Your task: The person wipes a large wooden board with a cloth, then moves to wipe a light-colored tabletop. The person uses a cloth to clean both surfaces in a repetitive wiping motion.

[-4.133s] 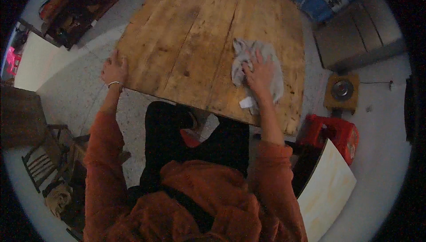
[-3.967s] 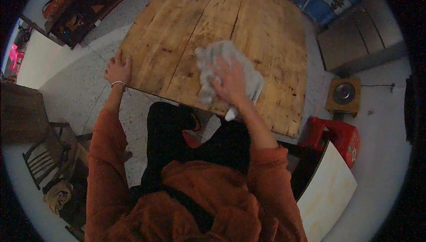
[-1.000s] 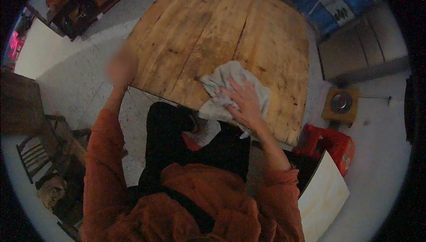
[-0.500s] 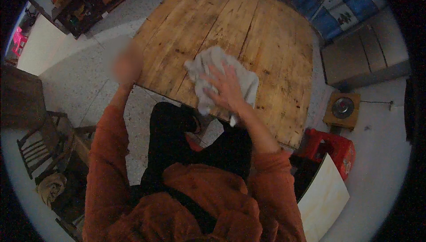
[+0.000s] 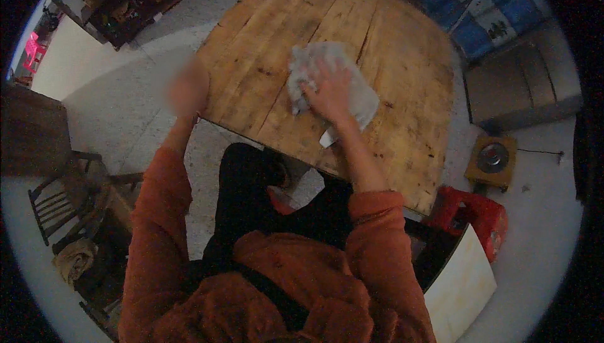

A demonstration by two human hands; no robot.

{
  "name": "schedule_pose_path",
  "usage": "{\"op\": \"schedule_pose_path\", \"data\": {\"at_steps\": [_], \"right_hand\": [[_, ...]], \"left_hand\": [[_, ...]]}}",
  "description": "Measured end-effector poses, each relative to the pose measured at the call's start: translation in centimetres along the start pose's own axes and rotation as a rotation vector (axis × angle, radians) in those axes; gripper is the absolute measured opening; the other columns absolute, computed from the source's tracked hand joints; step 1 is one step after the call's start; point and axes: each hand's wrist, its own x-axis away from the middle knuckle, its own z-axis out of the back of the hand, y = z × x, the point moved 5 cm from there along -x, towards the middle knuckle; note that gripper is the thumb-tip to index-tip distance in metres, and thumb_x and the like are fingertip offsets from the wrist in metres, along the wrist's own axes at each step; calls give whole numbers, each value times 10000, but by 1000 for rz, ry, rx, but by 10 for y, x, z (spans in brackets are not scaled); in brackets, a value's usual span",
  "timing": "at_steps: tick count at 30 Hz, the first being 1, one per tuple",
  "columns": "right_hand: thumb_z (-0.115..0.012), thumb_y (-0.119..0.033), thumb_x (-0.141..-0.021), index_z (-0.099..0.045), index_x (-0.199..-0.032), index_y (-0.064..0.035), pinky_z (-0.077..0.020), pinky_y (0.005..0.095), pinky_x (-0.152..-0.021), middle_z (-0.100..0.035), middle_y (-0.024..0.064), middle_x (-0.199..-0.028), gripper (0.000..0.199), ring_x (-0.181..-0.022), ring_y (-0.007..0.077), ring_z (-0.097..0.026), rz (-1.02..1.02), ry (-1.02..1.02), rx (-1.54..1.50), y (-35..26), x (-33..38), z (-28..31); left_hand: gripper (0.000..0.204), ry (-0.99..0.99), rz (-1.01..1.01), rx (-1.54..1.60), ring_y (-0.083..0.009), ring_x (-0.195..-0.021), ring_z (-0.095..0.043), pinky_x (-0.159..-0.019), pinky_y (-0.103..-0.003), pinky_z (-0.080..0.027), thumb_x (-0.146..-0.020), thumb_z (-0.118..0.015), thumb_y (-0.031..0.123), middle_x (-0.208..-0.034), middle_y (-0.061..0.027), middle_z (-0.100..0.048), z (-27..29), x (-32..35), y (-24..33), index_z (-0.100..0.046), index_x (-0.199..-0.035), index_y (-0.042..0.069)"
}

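My right hand (image 5: 330, 93) lies flat with its fingers spread on a light grey cloth (image 5: 365, 101). The cloth is spread, a little crumpled, on the wooden table (image 5: 251, 85), and one pale corner sticks out by my wrist. At the table's left edge is my left hand (image 5: 187, 89), smeared by blur, so its fingers cannot be made out. The table top is of worn yellow-brown planks with dark stains and seams.
Right of the table stand a red plastic stool (image 5: 462, 211), a pale board (image 5: 462, 277) and a wooden box with a round metal disc (image 5: 492, 156). A wooden chair (image 5: 60, 208) is at the left. Grey cabinets (image 5: 522, 85) line the far right.
My right hand has pushed the cloth away from me and slightly to the right, off the near edge and further onto the table top. My left hand stays at the table's left edge.
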Motion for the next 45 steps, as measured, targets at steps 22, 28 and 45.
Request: {"op": "schedule_pose_path", "data": {"at_steps": [22, 28, 45], "right_hand": [[-652, -327, -802, -529, -1287, -291, -191, 573, -1075, -358, 60, -1445, 502, -1332, 404, -257, 369, -19, -332, -58, 39, 7], [-718, -306, -731, -507, -1304, -265, -147, 581, -1102, -300, 30, -1481, 612, -1368, 377, -217, 134, -252, -286, -1, 131, 72], [-653, -266, -776, -525, -1292, -245, -158, 611, -1075, -338, 55, -1463, 532, -1350, 410, -228, 78, -91, -303, 5, 102, 56]], "left_hand": [[570, -56, -1, -26, -352, -1108, -538, -948, -542, -360, -854, -459, 599, -1254, -157, -519, 0, -3, 9, -409, -1356, 334], [579, 28, -46, -106, -357, -1141, -513, -966, -545, -334, -862, -439, 598, -1294, -178, -497, 7, -4, 2, -391, -1371, 326], [577, 43, -47, -72, -349, -1071, -557, -930, -558, -366, -856, -440, 608, -1269, -136, -518, 1, -3, -9, -407, -1363, 335]]}}
